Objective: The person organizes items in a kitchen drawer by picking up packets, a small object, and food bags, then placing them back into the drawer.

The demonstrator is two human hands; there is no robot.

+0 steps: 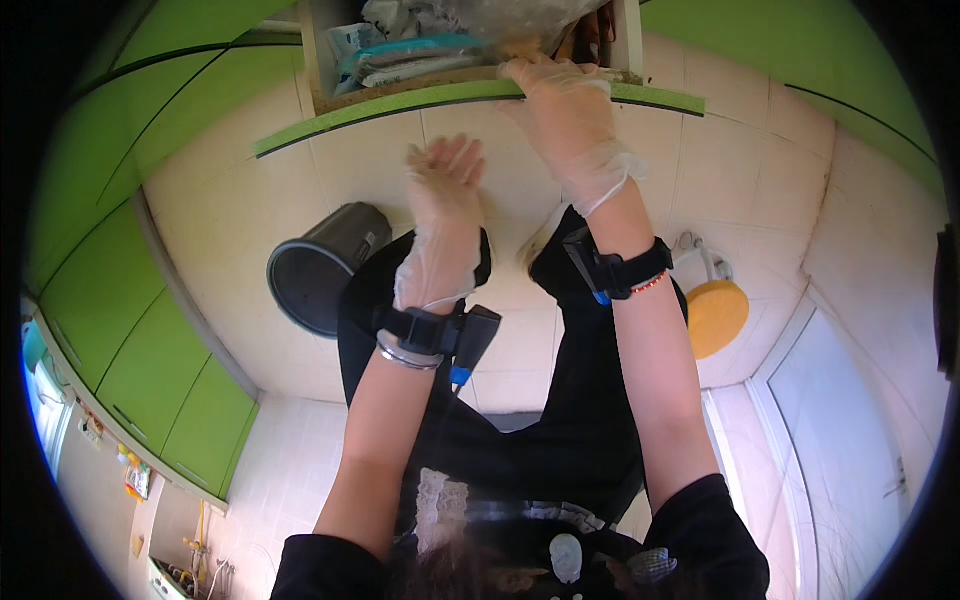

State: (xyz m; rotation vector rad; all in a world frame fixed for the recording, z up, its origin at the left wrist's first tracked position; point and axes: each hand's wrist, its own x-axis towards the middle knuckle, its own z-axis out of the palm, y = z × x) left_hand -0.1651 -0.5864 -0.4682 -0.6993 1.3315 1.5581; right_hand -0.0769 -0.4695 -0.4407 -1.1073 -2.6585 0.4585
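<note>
An open drawer (660, 95) with a green front juts out at the top of the view. My right hand (571, 120), in a clear disposable glove, reaches over the drawer's front edge. Its fingertips meet a blurred clear plastic bag (517, 19); whether they grip it is unclear. Beside the bag lie a teal-and-white soft package (420, 49) and crumpled white plastic (394, 16). Dark brown packaging (595, 37) sits at the drawer's right side. My left hand (444, 199), gloved as well, hovers below the drawer front, palm up, fingers slightly curled and holding nothing.
A dark grey bin (330, 259) lies tilted beside my left leg. To my right stands a small stool with a round yellow seat (718, 319). Green cabinets (150, 360) line the left side. A pale door (840, 405) is at the lower right. Tiles (510, 352) cover the floor.
</note>
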